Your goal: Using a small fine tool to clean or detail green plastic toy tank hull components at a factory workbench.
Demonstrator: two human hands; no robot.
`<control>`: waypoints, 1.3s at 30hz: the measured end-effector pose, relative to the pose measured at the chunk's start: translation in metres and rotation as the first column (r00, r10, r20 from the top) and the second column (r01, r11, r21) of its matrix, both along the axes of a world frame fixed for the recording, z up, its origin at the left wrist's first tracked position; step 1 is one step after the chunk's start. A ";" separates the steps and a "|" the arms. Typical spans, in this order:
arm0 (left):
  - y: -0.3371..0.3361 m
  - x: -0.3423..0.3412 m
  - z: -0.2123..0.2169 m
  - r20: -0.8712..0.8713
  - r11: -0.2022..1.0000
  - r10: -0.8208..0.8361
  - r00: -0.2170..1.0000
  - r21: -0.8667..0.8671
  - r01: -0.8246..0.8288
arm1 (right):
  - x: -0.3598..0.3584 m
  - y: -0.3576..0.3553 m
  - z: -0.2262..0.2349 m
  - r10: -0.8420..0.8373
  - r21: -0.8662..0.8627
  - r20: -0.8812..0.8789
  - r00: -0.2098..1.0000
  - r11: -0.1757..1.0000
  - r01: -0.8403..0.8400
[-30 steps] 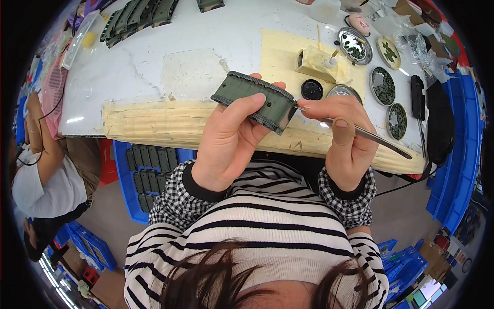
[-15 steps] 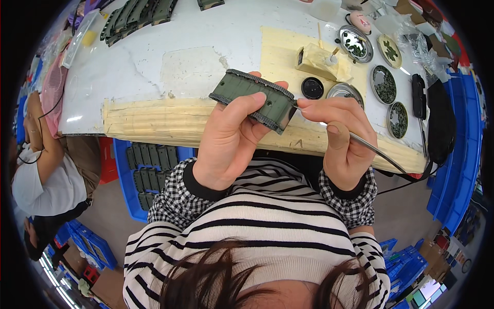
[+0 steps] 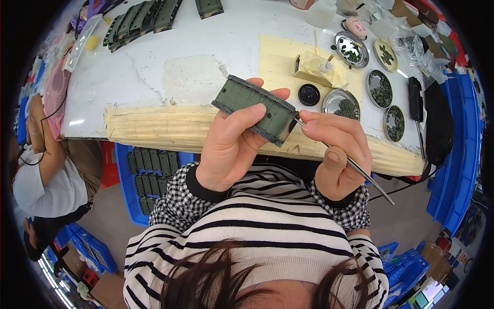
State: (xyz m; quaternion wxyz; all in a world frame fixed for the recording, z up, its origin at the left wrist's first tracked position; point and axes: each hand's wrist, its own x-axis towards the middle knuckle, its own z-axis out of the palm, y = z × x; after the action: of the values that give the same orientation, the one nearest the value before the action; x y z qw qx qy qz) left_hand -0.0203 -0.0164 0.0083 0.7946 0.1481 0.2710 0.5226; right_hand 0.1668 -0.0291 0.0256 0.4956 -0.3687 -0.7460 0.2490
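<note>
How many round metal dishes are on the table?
5 metal dishes: one beside the black lid, two farther back, two at the right. More may be hidden.

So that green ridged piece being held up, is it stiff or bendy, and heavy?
The green ridged piece probably is stiff: it keeps its boxy shape though the left hand grips only one side. It seems light, since fingers alone hold it up. The ribbed edges likely help against slipping while the thin tool touches it.

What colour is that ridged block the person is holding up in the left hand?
The ridged block is dull olive green with darker grey toothed edges, seen clearly in the head view.
</note>
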 end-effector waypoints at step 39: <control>-0.006 0.007 -0.010 0.167 1.000 0.005 0.986 0.011 -0.007 | 0.002 -0.011 0.000 -0.016 0.046 0.098 0.995 0.999 0.011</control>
State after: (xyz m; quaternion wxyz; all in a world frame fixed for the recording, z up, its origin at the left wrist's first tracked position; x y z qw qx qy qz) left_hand -0.0136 -0.0226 -0.0015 0.8122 0.1073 0.2008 0.5371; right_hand 0.1685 -0.0399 0.0260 0.4682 -0.3743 -0.7724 0.2101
